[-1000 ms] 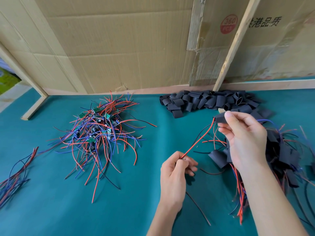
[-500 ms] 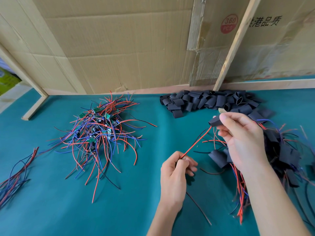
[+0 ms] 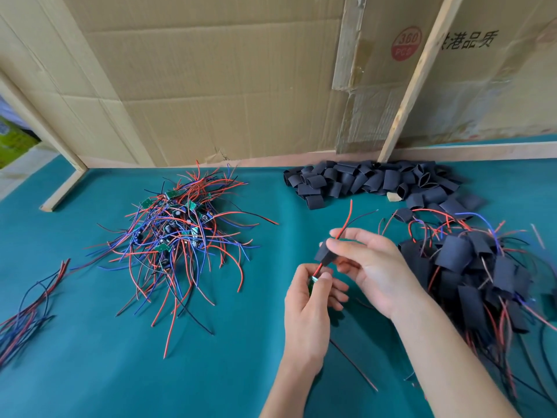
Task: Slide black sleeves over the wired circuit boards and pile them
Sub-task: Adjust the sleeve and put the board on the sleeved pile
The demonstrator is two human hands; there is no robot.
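as sleeve (image 3: pixel 324 253) slid down wires, hands closer

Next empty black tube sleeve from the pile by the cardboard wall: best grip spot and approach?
Take the stray black tube sleeve at the near-left edge of the pile of loose black sleeves. It lies on its side, clear of the others, so pinch its flattened walls mid-length, coming from above and the near side; the teal table mat in front of it is bare.

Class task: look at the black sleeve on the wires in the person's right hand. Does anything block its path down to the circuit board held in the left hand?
Nothing visible does. The right hand pinches the black sleeve, already threaded on the red and black wires. Below it only a short bare stretch of wire runs to the green circuit board, which the left hand pinches.
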